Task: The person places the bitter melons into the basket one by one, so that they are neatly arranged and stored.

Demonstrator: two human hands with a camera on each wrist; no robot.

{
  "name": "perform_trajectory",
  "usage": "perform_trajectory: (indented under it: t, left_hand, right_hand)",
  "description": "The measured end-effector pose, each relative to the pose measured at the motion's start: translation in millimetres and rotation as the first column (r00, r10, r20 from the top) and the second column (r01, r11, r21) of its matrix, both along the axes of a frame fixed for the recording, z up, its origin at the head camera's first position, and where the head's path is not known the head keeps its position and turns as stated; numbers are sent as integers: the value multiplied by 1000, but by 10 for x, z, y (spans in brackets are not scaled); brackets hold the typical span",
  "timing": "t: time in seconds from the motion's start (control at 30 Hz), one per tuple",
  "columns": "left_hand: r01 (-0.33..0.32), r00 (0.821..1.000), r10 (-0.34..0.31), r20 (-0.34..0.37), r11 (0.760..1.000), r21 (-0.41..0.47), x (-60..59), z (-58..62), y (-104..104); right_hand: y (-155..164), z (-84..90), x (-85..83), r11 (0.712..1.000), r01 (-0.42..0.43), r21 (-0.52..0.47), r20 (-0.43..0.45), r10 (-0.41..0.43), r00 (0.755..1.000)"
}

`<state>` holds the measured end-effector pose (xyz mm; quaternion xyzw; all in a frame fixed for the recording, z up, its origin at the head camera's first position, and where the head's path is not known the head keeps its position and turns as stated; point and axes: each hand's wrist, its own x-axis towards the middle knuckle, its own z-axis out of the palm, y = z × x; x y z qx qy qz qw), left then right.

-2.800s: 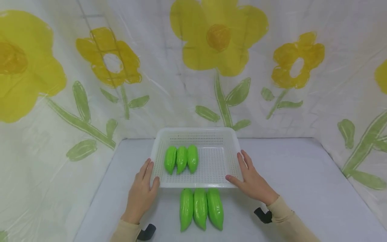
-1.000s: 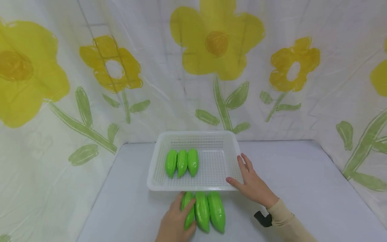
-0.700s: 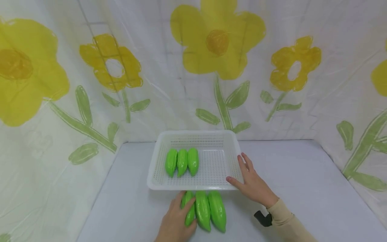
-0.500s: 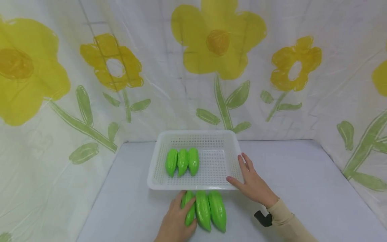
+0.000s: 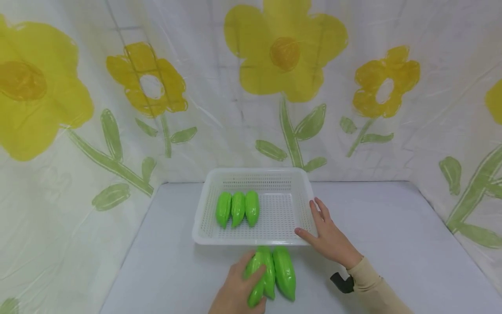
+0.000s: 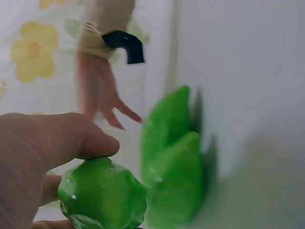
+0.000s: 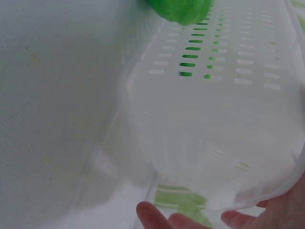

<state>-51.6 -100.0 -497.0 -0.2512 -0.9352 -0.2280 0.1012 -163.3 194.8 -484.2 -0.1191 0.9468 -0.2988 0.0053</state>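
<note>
On the white table (image 5: 392,226), just in front of a white perforated basket (image 5: 204,237), the left hand (image 5: 237,294) curls its fingers and thumb around a glossy, bright green, ridged toy vegetable (image 5: 255,279). Its long axis is tilted, the upper end leaning away and to the right across two matching ones (image 5: 284,272) lying lengthwise. The right hand (image 5: 327,237) rests straight, slightly spread fingers against the basket's right rim.

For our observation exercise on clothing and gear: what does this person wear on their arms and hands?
Both hands are bare. The right arm wears a beige long sleeve, with a black wrist mount strapped just behind the right hand. The left hand shows no sleeve in the head view.
</note>
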Motion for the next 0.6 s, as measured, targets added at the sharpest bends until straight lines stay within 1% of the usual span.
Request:
perform_trajectory:
  t: [0.07,0.13,0.23,0.3,0.4,0.47,0.53,0.6]
  left_hand:
    - [19,999,-19,-32,1000,-13,30,76,24]
    - [32,996,-33,-81,999,-13,41,166,38]
    - [37,989,-38,-141,999,-5,-3,326,27]
    - [34,986,-32,-162,999,10,-64,443,-1]
    - [25,980,-17,-201,999,38,-185,579,-49]
    - [19,976,-6,-218,998,59,-267,646,-75]
    - [10,976,6,-217,997,73,-342,693,-94]
    - [0,979,17,-202,997,83,-415,735,-105]
  right_hand:
    - [3,1,0,1000,-1,-1,-1,1,1000]
    - [6,3,1,1000,-1,-1,-2,1,1000]
    - [9,9,4,1000,0,-4,-5,0,1000]
    - [10,11,5,1000,0,-7,-4,0,1000]
    - [8,11,8,1000,0,-12,-1,0,1000]
    - [7,8,10,1000,-1,-15,2,1,1000]
    - [5,4,11,1000,-3,-16,2,3,1000]
    - [3,2,11,1000,-4,-18,0,4,1000]
